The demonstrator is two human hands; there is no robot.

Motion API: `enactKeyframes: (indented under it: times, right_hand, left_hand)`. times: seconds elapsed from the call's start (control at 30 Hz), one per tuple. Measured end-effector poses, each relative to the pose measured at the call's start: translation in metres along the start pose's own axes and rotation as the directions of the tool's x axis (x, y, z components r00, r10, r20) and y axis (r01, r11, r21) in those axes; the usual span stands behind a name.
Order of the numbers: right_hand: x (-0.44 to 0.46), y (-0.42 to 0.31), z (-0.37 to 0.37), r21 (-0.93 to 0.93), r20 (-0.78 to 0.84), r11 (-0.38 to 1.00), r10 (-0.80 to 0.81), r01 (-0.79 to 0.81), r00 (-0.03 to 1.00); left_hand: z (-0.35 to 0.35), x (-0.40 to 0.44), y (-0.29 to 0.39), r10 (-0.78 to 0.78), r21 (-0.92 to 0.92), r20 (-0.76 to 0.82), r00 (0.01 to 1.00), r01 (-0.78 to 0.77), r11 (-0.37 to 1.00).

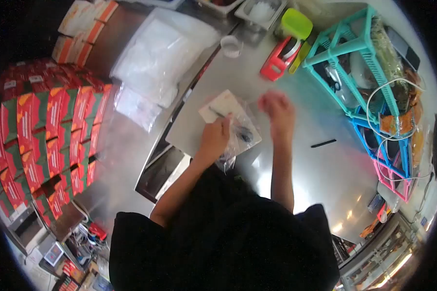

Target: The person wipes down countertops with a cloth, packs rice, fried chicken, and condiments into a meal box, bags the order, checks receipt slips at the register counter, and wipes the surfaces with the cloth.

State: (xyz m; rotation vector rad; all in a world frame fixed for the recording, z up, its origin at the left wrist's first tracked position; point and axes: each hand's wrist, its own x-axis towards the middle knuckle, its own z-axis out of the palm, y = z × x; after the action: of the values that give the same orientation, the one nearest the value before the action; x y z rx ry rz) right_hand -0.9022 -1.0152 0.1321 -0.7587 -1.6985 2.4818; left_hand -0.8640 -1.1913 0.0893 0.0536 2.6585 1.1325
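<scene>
In the head view, a pale flat square piece (225, 103) lies on the metal table, with crinkled clear plastic (240, 123) and a dark item (244, 134) over it. My left hand (215, 138) rests at the left side of the plastic, its fingers closed on the plastic's edge. To the right, above the tabletop, is my right hand (277, 107), apart from the plastic. Motion smears its fingers, so whether they hold anything is hidden.
A red tape dispenser (276, 65) stands beyond my right hand. Teal, blue and pink baskets (342, 60) line the right side. A black pen (323, 143) lies on the metal table (306, 169). Clear bags (155, 53) and stacked red boxes (48, 131) are at left.
</scene>
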Motion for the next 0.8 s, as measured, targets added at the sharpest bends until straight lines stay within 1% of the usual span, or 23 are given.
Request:
enactKeyframes:
  times: [0.07, 0.13, 0.17, 0.23, 0.27, 0.33, 0.37, 0.43, 0.53, 0.57, 0.63, 0.67, 0.73, 0.77, 0.8]
  right_hand:
    - [-0.049, 0.028, -0.003, -0.042, -0.084, 0.988, 0.146, -0.150, 0.986]
    - [-0.066, 0.059, -0.005, -0.143, -0.138, 0.975, 0.151, -0.171, 0.979]
    - [-0.071, 0.069, -0.005, -0.192, -0.163, 0.966, 0.144, -0.174, 0.976]
    - [-0.075, 0.072, 0.005, -0.084, -0.223, 0.986, 0.126, -0.148, 0.967]
    - [-0.075, 0.073, 0.009, -0.029, -0.250, 0.991, 0.116, -0.128, 0.961]
    - [-0.075, 0.092, 0.007, -0.254, -0.238, 0.966, -0.015, -0.047, 0.971]
    - [-0.075, 0.101, 0.004, -0.364, -0.218, 0.932, -0.079, -0.006, 0.973]
    - [-0.078, 0.084, 0.003, -0.416, -0.233, 0.909, -0.086, -0.020, 0.969]
    - [-0.086, 0.063, -0.001, -0.525, -0.256, 0.849, -0.091, -0.060, 0.962]
    - [-0.088, 0.061, -0.002, -0.565, -0.265, 0.821, -0.091, -0.078, 0.960]
    - [-0.091, 0.080, -0.002, -0.472, -0.253, 0.880, -0.082, -0.049, 0.964]
    - [-0.092, 0.088, 0.000, -0.421, -0.246, 0.906, -0.079, -0.033, 0.966]
    - [-0.091, 0.094, 0.012, -0.427, -0.266, 0.903, -0.077, -0.046, 0.961]
    - [-0.090, 0.096, 0.016, -0.429, -0.276, 0.902, -0.076, -0.052, 0.958]
    - [-0.089, 0.090, 0.017, -0.418, -0.213, 0.908, -0.068, -0.028, 0.975]
  left_hand:
    - [0.004, 0.001, -0.010, -0.014, -0.034, -0.066, 0.998, 0.012, 0.999]
    - [-0.005, 0.000, -0.003, -0.044, -0.036, -0.100, 0.994, 0.040, 0.999]
    - [-0.010, 0.001, 0.000, -0.108, -0.032, -0.043, 0.993, 0.107, 0.994]
    - [-0.017, 0.002, 0.005, -0.231, -0.010, 0.066, 0.971, 0.233, 0.973]
    - [-0.017, 0.001, 0.004, -0.274, -0.078, 0.091, 0.957, 0.281, 0.957]
    - [-0.015, 0.001, 0.000, -0.350, -0.212, 0.146, 0.925, 0.375, 0.903]
    - [-0.013, 0.000, -0.005, -0.367, -0.238, 0.152, 0.918, 0.394, 0.888]
    - [-0.009, -0.002, -0.014, -0.403, -0.288, 0.165, 0.900, 0.434, 0.853]
    - [-0.013, 0.000, -0.013, -0.335, -0.204, 0.123, 0.934, 0.355, 0.912]
    - [-0.016, 0.000, -0.012, -0.367, -0.191, 0.184, 0.912, 0.399, 0.897]
    - [-0.022, 0.002, -0.011, -0.419, -0.157, 0.301, 0.857, 0.478, 0.864]
    - [-0.021, 0.001, -0.010, -0.396, -0.249, 0.321, 0.860, 0.480, 0.841]
    - [-0.021, -0.002, -0.008, -0.346, -0.420, 0.350, 0.871, 0.476, 0.773]
    - [-0.018, -0.004, -0.010, -0.357, -0.439, 0.280, 0.891, 0.450, 0.777]
    - [-0.014, -0.006, -0.009, -0.369, -0.459, 0.208, 0.906, 0.424, 0.781]
